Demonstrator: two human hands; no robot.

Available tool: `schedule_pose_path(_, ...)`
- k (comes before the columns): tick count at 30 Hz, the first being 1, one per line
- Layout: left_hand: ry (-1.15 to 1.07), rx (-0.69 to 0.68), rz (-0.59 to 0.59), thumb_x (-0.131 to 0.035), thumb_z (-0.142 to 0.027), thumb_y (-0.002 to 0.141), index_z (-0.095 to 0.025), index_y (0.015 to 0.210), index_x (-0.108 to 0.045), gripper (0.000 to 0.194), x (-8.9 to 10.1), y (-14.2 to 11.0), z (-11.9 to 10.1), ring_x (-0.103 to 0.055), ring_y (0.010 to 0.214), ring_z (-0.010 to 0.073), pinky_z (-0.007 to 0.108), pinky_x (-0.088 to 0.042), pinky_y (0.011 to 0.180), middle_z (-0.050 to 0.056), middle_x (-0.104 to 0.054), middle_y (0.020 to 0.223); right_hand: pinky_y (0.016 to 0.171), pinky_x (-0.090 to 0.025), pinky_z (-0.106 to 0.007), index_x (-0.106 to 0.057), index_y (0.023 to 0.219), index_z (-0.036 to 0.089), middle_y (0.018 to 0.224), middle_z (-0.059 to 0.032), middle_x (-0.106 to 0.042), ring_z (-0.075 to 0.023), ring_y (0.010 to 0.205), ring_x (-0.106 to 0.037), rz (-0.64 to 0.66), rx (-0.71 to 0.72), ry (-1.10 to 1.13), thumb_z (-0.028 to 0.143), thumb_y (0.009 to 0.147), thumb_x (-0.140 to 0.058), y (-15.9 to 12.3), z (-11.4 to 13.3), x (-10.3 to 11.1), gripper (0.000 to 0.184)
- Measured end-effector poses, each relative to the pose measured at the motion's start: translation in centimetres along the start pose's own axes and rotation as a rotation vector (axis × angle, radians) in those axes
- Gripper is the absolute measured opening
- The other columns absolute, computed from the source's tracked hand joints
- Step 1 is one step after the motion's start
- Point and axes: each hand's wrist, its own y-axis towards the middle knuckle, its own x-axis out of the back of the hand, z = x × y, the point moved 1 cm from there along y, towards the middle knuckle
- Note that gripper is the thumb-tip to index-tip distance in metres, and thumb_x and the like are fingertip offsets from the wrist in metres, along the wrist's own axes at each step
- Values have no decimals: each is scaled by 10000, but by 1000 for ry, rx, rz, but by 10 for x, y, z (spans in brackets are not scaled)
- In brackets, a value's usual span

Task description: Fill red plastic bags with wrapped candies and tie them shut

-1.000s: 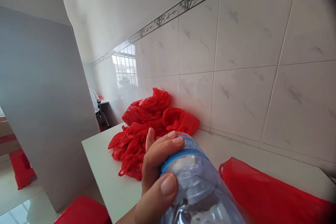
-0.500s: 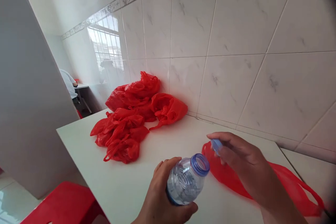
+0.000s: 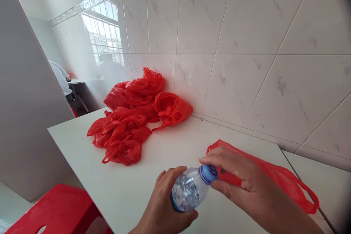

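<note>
My left hand (image 3: 161, 204) is wrapped round the body of a clear plastic bottle (image 3: 188, 189), held tilted over the near part of the white table (image 3: 82, 153). The bottle's blue cap (image 3: 208, 172) sits on its neck, and my right hand (image 3: 244, 186) has its thumb and fingers closed round that cap. A flat red plastic bag (image 3: 276, 175) lies on the table just behind my right hand.
A pile of several crumpled red plastic bags (image 3: 134, 117) lies at the far left of the table against the tiled wall (image 3: 246, 62). A red stool (image 3: 57, 212) stands below the table's near left corner. A grey partition (image 3: 24, 109) rises on the left; a person in white (image 3: 60, 76) sits beyond it.
The bottle came down from close to the camera to above the table. My right hand came into view with the blue cap and has set it on the bottle's open neck.
</note>
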Motion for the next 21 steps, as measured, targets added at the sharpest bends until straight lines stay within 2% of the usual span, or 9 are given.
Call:
schedule_pose_path(3,29,-31,-9,-657,-98,521,-299,1197,-446,736,0,0,6,-533,1019,241,417,-449,892,26,-561,1130,838,-481,-235,-588,1132,337,1080,17,-585,-135,987,-558,11,-12,-11,308,866,-563,1,0,-1,269)
schedule_pose_path(5,58,-52,-33,-673,-108,528,-314,1210,-436,751,-1,-1,11,-528,1045,250,451,-423,933,27,-554,1157,772,-484,-225,-605,1072,311,1028,16,-598,-132,931,-566,6,-40,-20,313,853,-578,1,1,-2,221)
schedule_pose_path(8,127,-95,-84,-678,-112,543,-319,1230,-425,761,-1,0,18,-520,1086,266,535,-319,1025,38,-553,1175,641,-457,-221,-614,925,259,885,17,-609,-124,788,-561,-31,-99,-84,358,821,-608,5,1,-6,143)
schedule_pose_path(11,202,-139,-126,-671,-122,569,-296,1234,-434,727,2,1,23,-525,1090,276,580,-236,1062,56,-568,1157,543,-399,-227,-571,777,218,726,24,-584,-116,652,-518,-54,-145,-177,423,794,-622,11,1,-11,212)
schedule_pose_path(14,229,-150,-138,-661,-127,578,-280,1231,-444,705,6,1,26,-525,1098,288,598,-207,1072,66,-577,1162,477,-330,-230,-527,712,207,642,23,-554,-114,575,-477,-49,-123,-256,457,791,-611,16,-1,-17,275)
schedule_pose_path(17,158,-103,-84,-660,-114,551,-294,1229,-444,734,6,-3,25,-528,1100,287,561,-278,1057,51,-580,1175,449,-271,-230,-468,662,202,604,18,-526,-109,528,-438,-79,-33,-348,483,812,-572,18,-4,-22,335)
schedule_pose_path(19,79,-65,-17,-665,-99,521,-307,1216,-450,757,4,-6,24,-549,1061,267,472,-401,984,29,-588,1157,444,-237,-231,-396,622,200,566,22,-487,-101,497,-395,-140,47,-429,502,831,-532,20,-7,-26,392)
schedule_pose_path(21,71,-57,-22,-672,-95,512,-308,1210,-456,762,3,-7,24,-556,1040,255,407,-462,905,24,-590,1145,445,-208,-230,-331,598,201,527,29,-439,-96,477,-349,-220,131,-514,508,841,-503,24,-11,-32,427)
